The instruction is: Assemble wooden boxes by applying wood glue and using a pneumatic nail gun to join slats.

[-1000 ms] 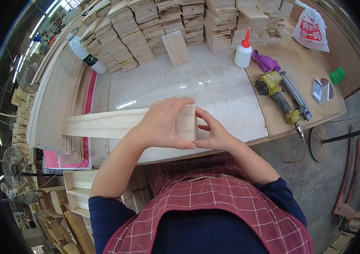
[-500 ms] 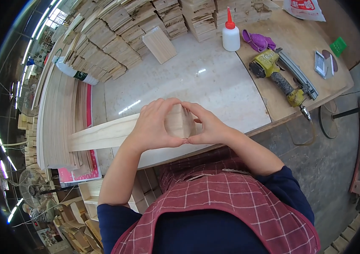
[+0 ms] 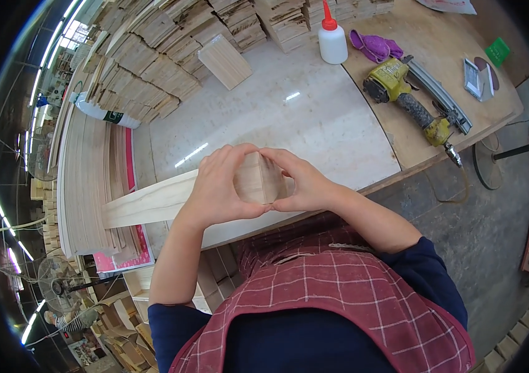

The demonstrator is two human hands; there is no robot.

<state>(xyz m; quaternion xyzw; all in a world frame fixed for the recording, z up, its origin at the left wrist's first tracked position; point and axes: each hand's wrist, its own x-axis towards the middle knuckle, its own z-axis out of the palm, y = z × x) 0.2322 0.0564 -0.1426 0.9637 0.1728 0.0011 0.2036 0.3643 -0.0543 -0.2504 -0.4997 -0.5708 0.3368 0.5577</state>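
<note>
Both of our bare hands meet around the right end of a long pale board (image 3: 152, 200), close to the near edge of the pale work surface (image 3: 314, 130). The board runs leftward to a tall stack of thin boards (image 3: 84, 180) at the surface's left edge, where its other end meets the stack. Our left hand (image 3: 215, 185) arches over the board from above, its fingers along the far side and its thumb along the near side, gripping the width between them. Our right hand (image 3: 309, 183) curves around the end face, forefinger at the far corner and thumb at the near corner, pinching it; the tips of both hands come together at those two corners. Toward the far edge, rough wood pieces (image 3: 146, 71) are piled in rows, and one smooth pale block (image 3: 226, 62) leans in front of them. Right of that block, near the far edge, stands a white squeeze bottle (image 3: 333, 45) with a red nozzle, and just beside it lies a crumpled purple cloth (image 3: 376, 46). On the brown right-hand part, a yellow and black nail gun (image 3: 412, 107) lies with its hose fitting past the near edge. Farther toward the right edge we find a small green object (image 3: 497, 51). We wear a dark red checked apron (image 3: 320, 286).
</note>
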